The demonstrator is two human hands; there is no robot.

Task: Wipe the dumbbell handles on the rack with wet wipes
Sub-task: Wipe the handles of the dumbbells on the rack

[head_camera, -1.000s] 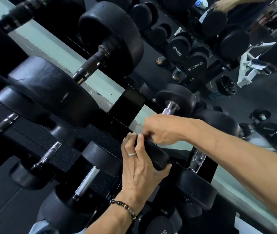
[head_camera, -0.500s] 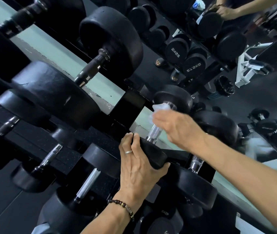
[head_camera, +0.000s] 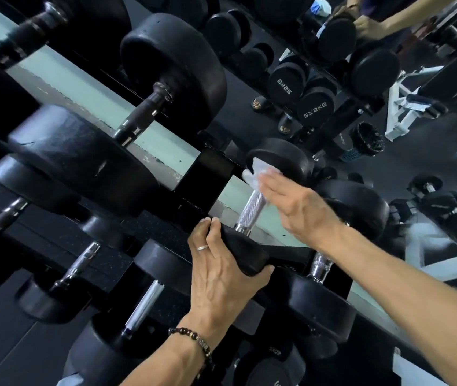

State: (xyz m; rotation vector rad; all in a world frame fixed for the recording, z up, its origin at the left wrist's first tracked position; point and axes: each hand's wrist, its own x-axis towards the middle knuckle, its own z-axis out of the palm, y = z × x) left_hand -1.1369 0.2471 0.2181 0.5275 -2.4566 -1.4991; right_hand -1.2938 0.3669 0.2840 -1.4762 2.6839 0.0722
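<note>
The dumbbell (head_camera: 252, 210) lies on the black rack (head_camera: 208, 176) with its long axis running from lower left to upper right, the near head low by the left hand (head_camera: 221, 268) and the far head (head_camera: 280, 160) up against the mirror. Its handle (head_camera: 251, 211) is bright knurled metal, bare along the lower stretch; both heads are dull black rubber. The left hand grips the near head, fingers curled over its top edge and thumb hooked under its right side. The right hand (head_camera: 297, 207) lies beside the handle with fingers nearly straight and close together, pressing a crumpled white wet wipe (head_camera: 253, 174) against the upper end of the handle, just below the far head.
</note>
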